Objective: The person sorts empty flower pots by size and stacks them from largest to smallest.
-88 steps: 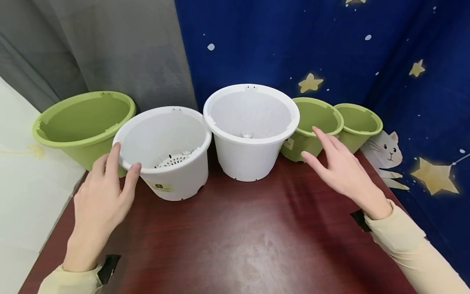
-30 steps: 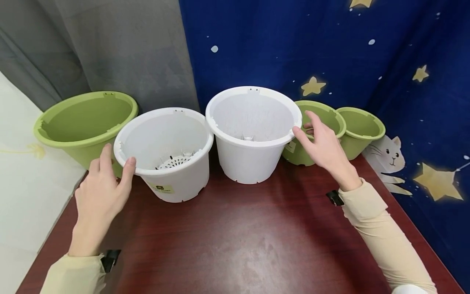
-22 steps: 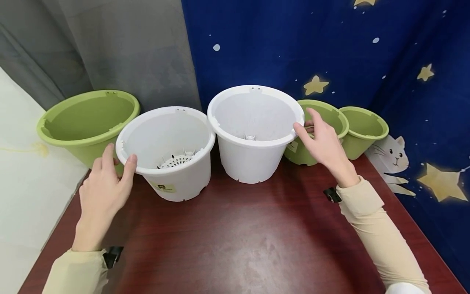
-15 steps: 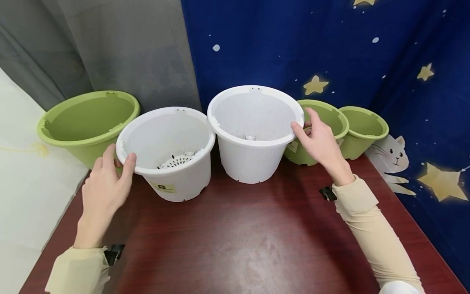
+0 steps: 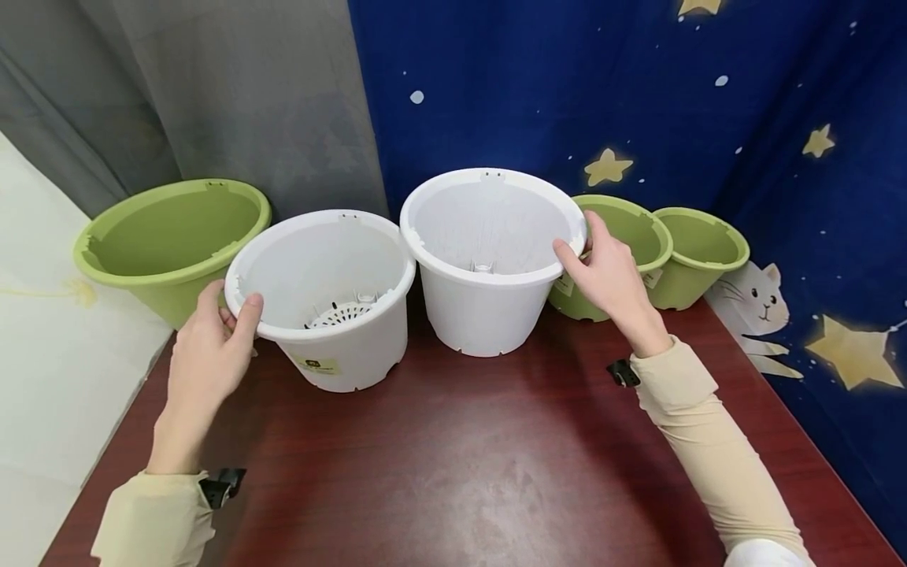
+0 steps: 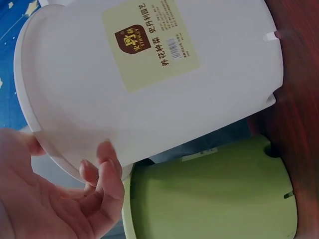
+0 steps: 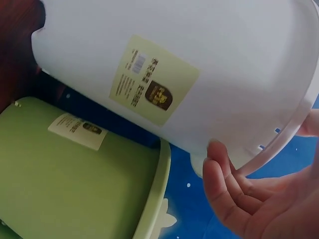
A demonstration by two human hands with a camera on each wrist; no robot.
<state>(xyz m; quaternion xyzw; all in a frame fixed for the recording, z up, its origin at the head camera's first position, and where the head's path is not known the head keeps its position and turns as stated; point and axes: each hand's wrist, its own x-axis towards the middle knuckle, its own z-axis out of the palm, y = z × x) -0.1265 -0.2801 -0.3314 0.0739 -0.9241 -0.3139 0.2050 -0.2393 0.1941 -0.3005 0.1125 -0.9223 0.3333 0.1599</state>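
Two white plastic flowerpots stand side by side in the head view. My left hand [image 5: 205, 354] grips the left white flowerpot [image 5: 361, 354] by its rim at the left, thumb on the inside and fingers curled below against the outer wall. With the thumb over its right rim and the fingers outside, my right hand [image 5: 611, 272] holds the other white flowerpot [image 5: 482, 315]. In the left wrist view the fingertips [image 6: 107, 149] lie at the wall under the rim. A pale label [image 7: 154, 79] shows on the pot in the right wrist view. Both pots are upright.
One large green flowerpot [image 5: 166, 295] stands behind at the left. Two smaller ones, a nearer green flowerpot [image 5: 627, 228] and a farther green flowerpot [image 5: 683, 279], are at the right. All stand on a dark red table [image 5: 425, 472], before grey and blue curtains [image 5: 482, 87].
My right hand has moved left from in front of the green flowerpot to the right white flowerpot's rim. My left fingers have curled in under the left pot's rim. The pots stay put.
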